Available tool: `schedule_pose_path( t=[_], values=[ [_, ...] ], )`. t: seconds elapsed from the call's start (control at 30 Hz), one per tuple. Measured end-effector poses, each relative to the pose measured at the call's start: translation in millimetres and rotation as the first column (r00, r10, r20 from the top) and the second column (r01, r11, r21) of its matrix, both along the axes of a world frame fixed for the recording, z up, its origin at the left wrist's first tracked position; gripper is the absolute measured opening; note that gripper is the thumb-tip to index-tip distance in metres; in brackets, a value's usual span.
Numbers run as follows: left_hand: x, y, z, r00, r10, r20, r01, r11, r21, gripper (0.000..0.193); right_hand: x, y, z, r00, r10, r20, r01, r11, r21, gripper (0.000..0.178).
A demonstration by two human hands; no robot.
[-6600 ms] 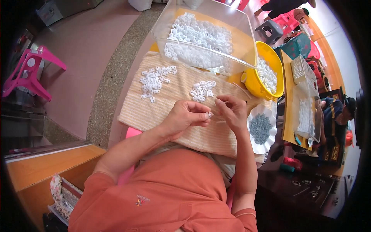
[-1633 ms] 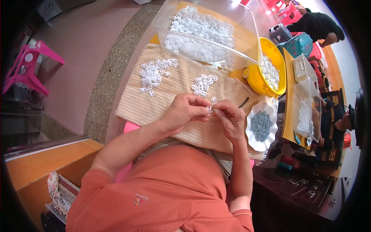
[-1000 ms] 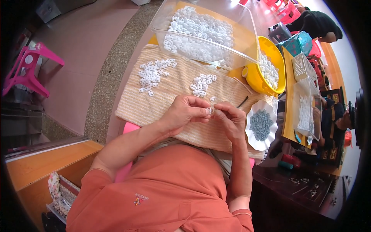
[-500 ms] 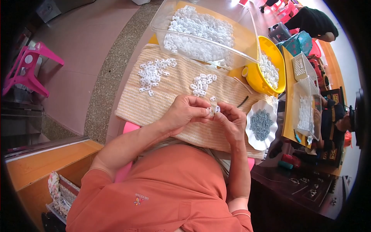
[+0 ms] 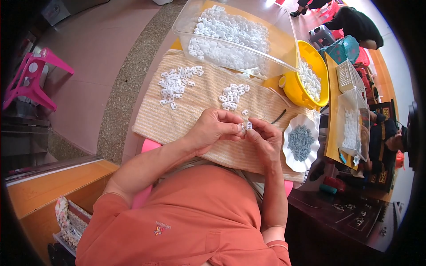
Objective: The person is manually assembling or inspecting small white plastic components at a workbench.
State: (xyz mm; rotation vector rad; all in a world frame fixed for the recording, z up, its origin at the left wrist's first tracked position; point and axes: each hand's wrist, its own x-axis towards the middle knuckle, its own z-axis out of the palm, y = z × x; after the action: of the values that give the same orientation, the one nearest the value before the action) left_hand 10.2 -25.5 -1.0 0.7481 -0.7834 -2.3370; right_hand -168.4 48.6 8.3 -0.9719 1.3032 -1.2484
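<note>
My left hand (image 5: 218,126) pinches a small white plastic piece between thumb and fingertips. Close against it, my right hand (image 5: 265,135) is closed on another small white plastic piece with dark slots (image 5: 249,126). The two hands nearly meet above a striped beige towel (image 5: 151,111). Just beyond the fingertips lies a single white piece (image 5: 245,112). Farther off is a small cluster of white oval pieces (image 5: 233,95), and to its left a looser pile of similar white pieces (image 5: 173,85). What joins the two held pieces, if anything, is too small to tell.
A clear plastic bin (image 5: 284,60) full of white pieces stands at the back. Right of it is a yellow tub (image 5: 323,75) with more. A white scalloped dish (image 5: 288,155) of small grey parts sits by my right hand, near a dark thin strip (image 5: 278,116).
My hands stay in nearly the same place, with slight finger movement at the held pieces. A person in the background at the upper right has shifted a little.
</note>
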Motion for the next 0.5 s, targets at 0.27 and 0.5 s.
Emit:
schedule_pose_path(
  t=[0.27, 0.5],
  values=[
    [-0.9, 0.3, -1.6, 1.0, -0.005, -0.012, 0.005, 1.0, -0.003, 0.015, -0.9, 0.3, -0.2, 1.0, 0.017, 0.003, -0.017, 1.0, -0.015, 0.034],
    [-0.7, 0.7, -1.6, 1.0, -0.005, -0.005, 0.005, 1.0, -0.001, 0.015, 0.0, 0.2, -0.2, 1.0, 0.027, 0.013, -0.026, 0.999, -0.029, 0.032]
  ],
)
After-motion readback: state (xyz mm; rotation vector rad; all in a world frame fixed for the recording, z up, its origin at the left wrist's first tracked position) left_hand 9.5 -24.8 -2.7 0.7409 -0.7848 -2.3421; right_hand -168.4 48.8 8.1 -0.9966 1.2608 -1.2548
